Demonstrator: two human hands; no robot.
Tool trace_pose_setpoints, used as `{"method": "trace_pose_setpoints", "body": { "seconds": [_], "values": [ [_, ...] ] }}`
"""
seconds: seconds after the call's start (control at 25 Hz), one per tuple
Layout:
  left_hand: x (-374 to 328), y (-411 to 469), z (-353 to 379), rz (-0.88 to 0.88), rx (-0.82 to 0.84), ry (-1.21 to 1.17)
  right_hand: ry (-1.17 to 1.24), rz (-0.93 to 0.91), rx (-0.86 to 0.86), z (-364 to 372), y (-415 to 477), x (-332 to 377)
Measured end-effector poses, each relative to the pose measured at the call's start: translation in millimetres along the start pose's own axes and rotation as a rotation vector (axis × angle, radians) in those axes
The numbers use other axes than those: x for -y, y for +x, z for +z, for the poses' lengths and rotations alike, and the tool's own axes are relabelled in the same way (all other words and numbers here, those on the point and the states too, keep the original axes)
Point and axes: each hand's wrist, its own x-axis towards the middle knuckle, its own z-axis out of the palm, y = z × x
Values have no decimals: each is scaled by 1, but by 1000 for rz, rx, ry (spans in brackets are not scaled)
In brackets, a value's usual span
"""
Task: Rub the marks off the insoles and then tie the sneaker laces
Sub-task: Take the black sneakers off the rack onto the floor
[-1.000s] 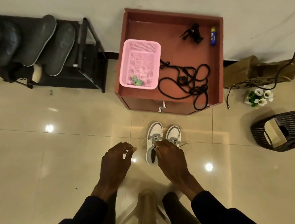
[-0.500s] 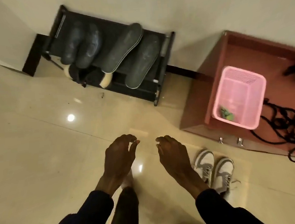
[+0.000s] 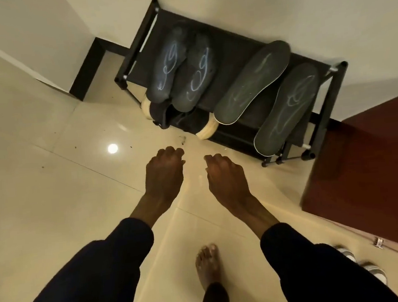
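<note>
light: dim, warm | glare: 1 lamp reflection on floor tiles [image 3: 54, 211] | edges: wide-angle bending | focus: slightly soft

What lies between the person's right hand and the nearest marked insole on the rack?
In the head view, a strip of bare tiled floor, then the rack's lower front edge, separates the right hand from that insole.

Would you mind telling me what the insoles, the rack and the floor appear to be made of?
Insoles: probably matte dark foam or fabric, holding chalky pale scribbles. Rack: likely black metal tubes with plastic corner joints. Floor: glossy cream tile, mirroring a lamp, with grout lines.
</note>
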Motion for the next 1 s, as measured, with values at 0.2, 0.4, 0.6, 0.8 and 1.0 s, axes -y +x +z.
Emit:
{"method": "trace_pose_setpoints", "body": {
  "seconds": [0.2, 0.4, 0.6, 0.8, 1.0],
  "values": [
    [49, 60, 37, 106, -24, 268, -176, -76, -26, 16, 81, 37],
    [71, 91, 63, 204, 50, 455, -307, 15, -18, 26, 131, 54],
    [80, 131, 69, 226, 216, 681, -414, 91, -38, 36, 161, 50],
    [76, 133, 63, 159, 24, 369, -100, 191, -200, 47, 125, 12],
    [45, 71, 82, 65, -66, -59, 123, 314, -53, 51, 86, -7]
  ]
}}
